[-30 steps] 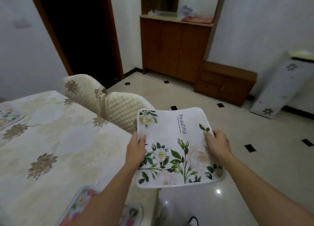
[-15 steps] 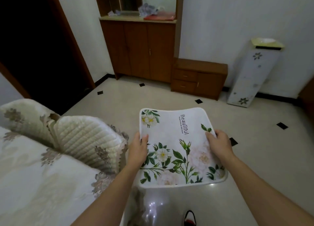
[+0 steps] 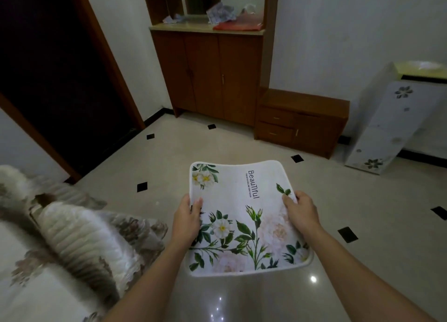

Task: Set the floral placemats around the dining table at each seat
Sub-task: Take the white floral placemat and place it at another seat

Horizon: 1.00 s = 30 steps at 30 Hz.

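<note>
I hold a white floral placemat [image 3: 242, 200] printed with green leaves, pale flowers and the word "Beautiful", flat in the air above the tiled floor. My left hand [image 3: 187, 221] grips its left edge, thumb on top. My right hand [image 3: 301, 210] grips its right edge the same way. The dining table [image 3: 31, 290], under a cream flowered cloth, shows only as a corner at the lower left, well to the left of the placemat.
Two quilted cream chair backs [image 3: 82, 241] stand against the table's edge, blurred. A wooden cabinet [image 3: 208, 72] and low drawer unit [image 3: 302, 120] line the far wall. A white flowered stand [image 3: 396, 118] is at right, a dark doorway [image 3: 48, 62] at left.
The view has swung right, away from the table; the table now fills only the lower left corner. Both hands keep the same grip on the placemat.
</note>
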Tool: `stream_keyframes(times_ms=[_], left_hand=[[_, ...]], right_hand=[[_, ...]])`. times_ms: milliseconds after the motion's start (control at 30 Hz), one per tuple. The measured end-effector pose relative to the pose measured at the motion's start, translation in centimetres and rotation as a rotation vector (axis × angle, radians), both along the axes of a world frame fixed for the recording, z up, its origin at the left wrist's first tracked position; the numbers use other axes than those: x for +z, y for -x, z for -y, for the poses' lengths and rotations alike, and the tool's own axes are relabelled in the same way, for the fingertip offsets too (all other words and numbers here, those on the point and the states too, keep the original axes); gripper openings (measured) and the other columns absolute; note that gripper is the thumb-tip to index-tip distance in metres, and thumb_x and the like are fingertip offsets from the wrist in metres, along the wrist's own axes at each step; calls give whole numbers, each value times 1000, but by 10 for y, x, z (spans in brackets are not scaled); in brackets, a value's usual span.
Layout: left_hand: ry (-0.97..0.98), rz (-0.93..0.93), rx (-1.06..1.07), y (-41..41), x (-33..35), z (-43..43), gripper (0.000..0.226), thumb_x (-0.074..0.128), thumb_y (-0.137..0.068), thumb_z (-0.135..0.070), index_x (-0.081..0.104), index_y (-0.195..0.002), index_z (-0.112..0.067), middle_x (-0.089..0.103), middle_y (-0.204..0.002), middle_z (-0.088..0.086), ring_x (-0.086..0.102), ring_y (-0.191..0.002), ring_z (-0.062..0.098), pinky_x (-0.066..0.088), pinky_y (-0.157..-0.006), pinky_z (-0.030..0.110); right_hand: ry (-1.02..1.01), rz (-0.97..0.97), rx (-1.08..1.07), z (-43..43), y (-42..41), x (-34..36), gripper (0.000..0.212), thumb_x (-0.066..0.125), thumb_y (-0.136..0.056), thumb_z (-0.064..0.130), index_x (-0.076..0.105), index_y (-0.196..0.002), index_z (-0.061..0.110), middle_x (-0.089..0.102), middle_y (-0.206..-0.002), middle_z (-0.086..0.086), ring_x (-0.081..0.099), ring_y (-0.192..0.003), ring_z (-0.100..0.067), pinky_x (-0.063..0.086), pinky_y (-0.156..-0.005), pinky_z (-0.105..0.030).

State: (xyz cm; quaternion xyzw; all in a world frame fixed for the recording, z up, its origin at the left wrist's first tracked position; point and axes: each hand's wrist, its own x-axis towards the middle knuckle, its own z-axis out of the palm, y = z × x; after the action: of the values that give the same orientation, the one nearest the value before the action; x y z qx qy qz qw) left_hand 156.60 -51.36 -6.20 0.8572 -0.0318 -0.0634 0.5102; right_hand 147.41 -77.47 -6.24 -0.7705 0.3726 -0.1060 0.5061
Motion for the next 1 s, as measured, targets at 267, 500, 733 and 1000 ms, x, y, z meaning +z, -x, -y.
stream_keyframes(times_ms=[267,500,733,1000], left_hand=[[-5,-22,110,-61,-3,-21,22,46,-102,-32,55,-114,-16,69,-102,5,66,-91,23,55,-84,46],[9,-4,220,-140,-20,-46,23,47,-102,-30,58,-113,-14,69,-95,4,66,-83,21,56,-74,37],[65,-7,328,-250,-24,-92,17,46,-103,-25,56,-111,-14,61,-86,-9,58,-74,2,41,-54,11],[81,0,511,-334,-16,-183,23,46,-103,-23,56,-119,-8,64,-101,4,60,-82,15,45,-55,9]], right_hand=[[-27,-6,136,-11,-93,-4,20,58,-96,28,65,-106,13,70,-98,-8,64,-90,-28,50,-79,-36],[-27,-1,232,-33,-197,-5,20,55,-98,28,63,-110,14,68,-99,-6,62,-86,-23,44,-75,-31],[13,-26,325,-82,-338,4,15,54,-98,27,61,-106,17,68,-96,-5,63,-86,-23,44,-74,-32],[40,-47,525,-175,-472,8,14,54,-97,29,62,-100,17,70,-91,-6,66,-83,-25,51,-74,-36]])
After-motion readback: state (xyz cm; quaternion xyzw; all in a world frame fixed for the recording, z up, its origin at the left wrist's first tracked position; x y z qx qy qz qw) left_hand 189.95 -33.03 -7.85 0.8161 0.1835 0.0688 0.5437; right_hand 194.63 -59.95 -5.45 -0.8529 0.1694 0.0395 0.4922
